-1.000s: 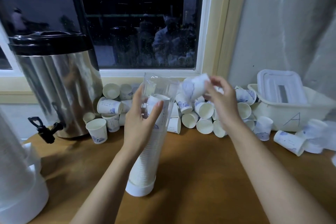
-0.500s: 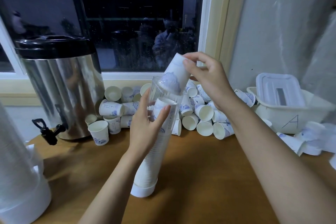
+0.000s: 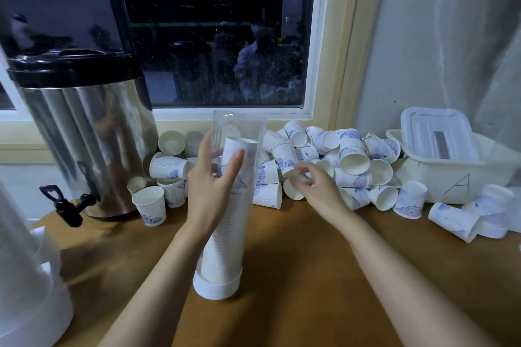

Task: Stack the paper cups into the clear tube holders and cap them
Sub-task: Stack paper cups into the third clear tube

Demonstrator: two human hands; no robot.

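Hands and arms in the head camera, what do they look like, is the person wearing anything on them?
The left hand and the right hand are bare: no gloves, and no rings that I can make out. The left forearm and the right forearm show no sleeves, watch or bracelet down to the picture's bottom edge.

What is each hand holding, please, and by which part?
Left hand grips the clear tube around its upper part; whether the right hand holds anything is unclear.

Urn (image 3: 81, 138) left of tube (image 3: 234, 177); loose cups (image 3: 332, 160) behind, bin (image 3: 451, 175) right
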